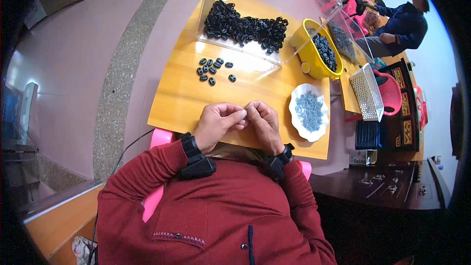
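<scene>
My left hand (217, 123) and my right hand (265, 125) meet over the near edge of the wooden table (171, 100). Thumbs and fingers are pinched together at the tips; whatever lies between them is hidden or too small to name. Beyond my left hand lie several loose black oval pieces with holes (212, 70), probably cord locks. A white scalloped dish (295, 119) of small thin grey pieces (310, 111) stands to the right of my right hand. Farther back, a heap of black pieces (245, 28) lies in a clear plastic bin (267, 62).
A yellow tub (305, 51) holding dark pieces stands at the table's right, near a bag of grey pieces (342, 39). A white perforated basket (367, 93) and a pink chair (390, 94) are farther right. Another person (403, 23) stands at the upper right.
</scene>
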`<state>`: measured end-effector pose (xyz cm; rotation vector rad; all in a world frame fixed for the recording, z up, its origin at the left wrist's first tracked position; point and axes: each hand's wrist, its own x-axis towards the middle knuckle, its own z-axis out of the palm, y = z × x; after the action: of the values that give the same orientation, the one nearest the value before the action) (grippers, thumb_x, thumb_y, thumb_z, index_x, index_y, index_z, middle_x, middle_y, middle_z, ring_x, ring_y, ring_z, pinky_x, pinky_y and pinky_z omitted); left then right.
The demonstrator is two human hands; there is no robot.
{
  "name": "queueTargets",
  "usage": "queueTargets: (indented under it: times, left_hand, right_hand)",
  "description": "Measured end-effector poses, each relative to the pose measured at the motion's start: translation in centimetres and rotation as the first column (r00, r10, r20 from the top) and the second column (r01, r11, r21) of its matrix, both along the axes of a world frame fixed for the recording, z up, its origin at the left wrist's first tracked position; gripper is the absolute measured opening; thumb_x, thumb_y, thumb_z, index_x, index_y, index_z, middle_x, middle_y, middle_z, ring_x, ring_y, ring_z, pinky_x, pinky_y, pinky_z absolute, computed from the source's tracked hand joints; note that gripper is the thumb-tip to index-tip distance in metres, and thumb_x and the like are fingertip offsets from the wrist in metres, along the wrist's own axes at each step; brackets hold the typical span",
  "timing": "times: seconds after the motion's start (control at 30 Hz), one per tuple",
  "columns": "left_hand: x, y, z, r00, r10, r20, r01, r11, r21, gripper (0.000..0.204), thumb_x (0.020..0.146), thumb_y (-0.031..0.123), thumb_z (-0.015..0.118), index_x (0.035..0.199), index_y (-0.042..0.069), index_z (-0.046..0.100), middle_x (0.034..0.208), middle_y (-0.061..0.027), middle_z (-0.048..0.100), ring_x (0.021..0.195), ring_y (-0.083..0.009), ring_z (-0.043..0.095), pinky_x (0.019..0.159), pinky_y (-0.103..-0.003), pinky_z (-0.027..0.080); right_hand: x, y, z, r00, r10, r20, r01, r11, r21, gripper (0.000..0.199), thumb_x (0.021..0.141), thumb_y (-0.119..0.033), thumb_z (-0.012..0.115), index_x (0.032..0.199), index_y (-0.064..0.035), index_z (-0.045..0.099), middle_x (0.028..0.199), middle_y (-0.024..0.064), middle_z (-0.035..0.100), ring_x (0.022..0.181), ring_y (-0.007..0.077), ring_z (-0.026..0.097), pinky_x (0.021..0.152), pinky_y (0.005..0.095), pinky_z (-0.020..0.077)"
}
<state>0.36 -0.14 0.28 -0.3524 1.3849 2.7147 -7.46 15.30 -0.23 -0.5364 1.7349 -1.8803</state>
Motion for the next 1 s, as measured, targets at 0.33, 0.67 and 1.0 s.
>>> queueTargets:
  times: [0.33, 0.67, 1.0]
  left_hand:
    - [0.0, 0.1, -0.6, 0.999, -0.023, -0.025, 0.023, 1.0, -0.009, 0.013, 0.09, 0.012, 0.062, 0.096, 0.0, 0.062, 0.086, -0.003, 0.064, 0.074, -0.0085, 0.062, 0.067, -0.021, 0.054]
    - [-0.2, 0.4, -0.6, 0.997, -0.043, -0.064, 0.041, 0.999, -0.029, 0.01, 0.091, 0.01, 0.062, 0.094, 0.0, 0.063, 0.082, -0.0037, 0.065, 0.072, -0.0091, 0.062, 0.065, -0.021, 0.053]
    - [-0.2, 0.6, -1.0, 0.999, 0.003, -0.05, -0.005, 1.0, -0.031, 0.01, 0.091, 0.01, 0.061, 0.094, 0.0, 0.063, 0.081, -0.0035, 0.065, 0.071, -0.0081, 0.061, 0.065, -0.021, 0.053]
  right_hand:
    - [0.6, -0.2, 1.5, 0.995, 0.03, -0.097, -0.024, 0.997, 0.069, 0.018, 0.098, -0.017, 0.051, 0.089, -0.002, 0.056, 0.078, -0.0024, 0.056, 0.07, 0.0044, 0.05, 0.064, 0.0193, 0.0432]
    - [-0.1, 1.0, 0.6, 0.99, 0.119, -0.077, -0.108, 0.985, 0.137, 0.026, 0.099, -0.026, 0.05, 0.089, -0.0029, 0.055, 0.075, -0.0031, 0.053, 0.07, 0.0043, 0.047, 0.062, 0.0205, 0.0421]
    - [0.3, 0.9, 1.3, 0.94, 0.093, -0.327, 0.01, 0.954, 0.3, 0.022, 0.097, -0.019, 0.052, 0.087, -0.0003, 0.056, 0.072, 0.0003, 0.053, 0.069, 0.0073, 0.048, 0.062, 0.0237, 0.0428]
